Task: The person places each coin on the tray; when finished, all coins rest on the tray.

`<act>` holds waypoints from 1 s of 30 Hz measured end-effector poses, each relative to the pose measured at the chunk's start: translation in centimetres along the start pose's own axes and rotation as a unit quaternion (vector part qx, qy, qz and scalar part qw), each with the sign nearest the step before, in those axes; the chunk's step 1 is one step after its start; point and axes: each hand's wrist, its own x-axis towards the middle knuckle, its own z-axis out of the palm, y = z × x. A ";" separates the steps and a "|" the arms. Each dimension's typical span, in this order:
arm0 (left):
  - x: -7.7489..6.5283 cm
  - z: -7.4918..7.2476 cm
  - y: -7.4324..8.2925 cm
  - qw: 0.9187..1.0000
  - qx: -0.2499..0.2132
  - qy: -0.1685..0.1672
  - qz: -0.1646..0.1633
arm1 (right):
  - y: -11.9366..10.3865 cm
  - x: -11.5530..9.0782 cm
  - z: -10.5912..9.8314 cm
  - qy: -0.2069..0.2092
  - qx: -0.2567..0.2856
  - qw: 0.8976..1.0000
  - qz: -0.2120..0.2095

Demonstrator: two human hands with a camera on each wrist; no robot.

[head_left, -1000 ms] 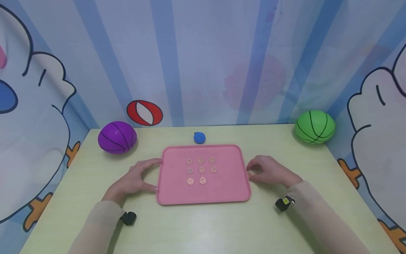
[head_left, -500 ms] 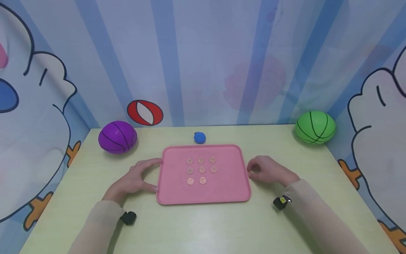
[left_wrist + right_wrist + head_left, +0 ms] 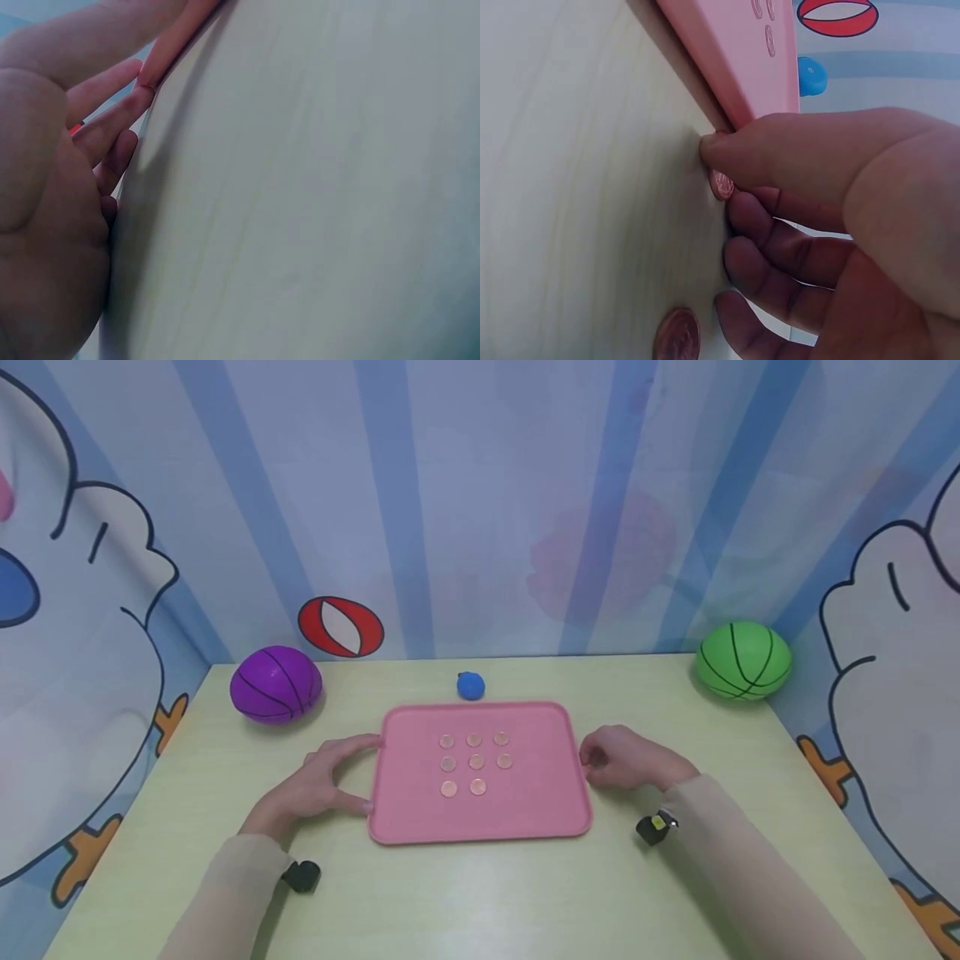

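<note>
A pink tray (image 3: 532,802) lies on the table, with several copper-coloured coins (image 3: 476,762) set out in rows on it. My left hand (image 3: 315,785) is at the tray's left edge, thumb and forefinger spread and their tips at the rim. Beside the right edge, my right hand (image 3: 626,758) holds a coin (image 3: 721,184) between thumb and fingers, close over the table, as the right wrist view shows. Another loose coin (image 3: 677,335) lies on the table below that hand's fingers; in the head view the hand hides it.
A small blue ball-like object (image 3: 471,686) sits just behind the tray. The purple ball (image 3: 276,685) stands at the back left of the table (image 3: 480,902), the green ball (image 3: 743,661) at the back right. A printed curtain (image 3: 487,510) closes off the back.
My right hand has shifted slightly left, right up to the tray's edge, and its fingers have drawn closer together. The left hand and the coins on the tray stay as they were.
</note>
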 end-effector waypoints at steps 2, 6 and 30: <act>0.0 0.0 0.0 1.000 0.000 -0.001 0.000 | -0.1 -0.1 0.0 0.001 0.000 1.000 -0.004; 0.0 -0.1 -0.1 1.000 0.001 0.000 -0.004 | -0.3 -0.2 0.1 0.011 -0.010 1.000 -0.013; -0.2 0.0 0.1 1.000 0.002 0.005 0.005 | -0.4 -0.7 0.3 0.047 -0.014 0.999 -0.016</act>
